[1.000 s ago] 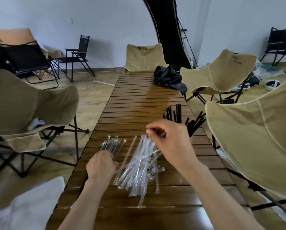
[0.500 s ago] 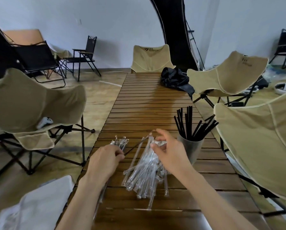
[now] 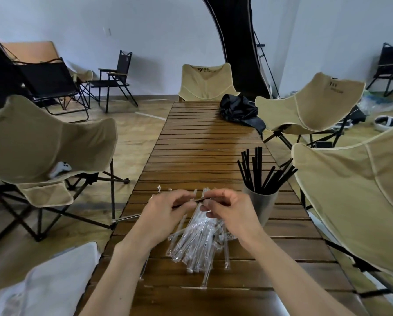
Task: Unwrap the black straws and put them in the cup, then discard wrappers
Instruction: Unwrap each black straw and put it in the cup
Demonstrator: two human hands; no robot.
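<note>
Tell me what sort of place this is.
Probably an indoor room staged with camping furniture, perhaps a showroom or studio. A long slatted wooden table is ringed by tan folding camp chairs, black folding chairs stand by plain white walls, and the floor is wood.

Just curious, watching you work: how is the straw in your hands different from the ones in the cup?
The straw in the hands lies roughly level, pinched between the left hand and right hand; the straws in the cup stand upright and fanned, touched by neither hand. The held one is mostly hidden; the cup's show long bare lengths. All are thin and black.
</note>
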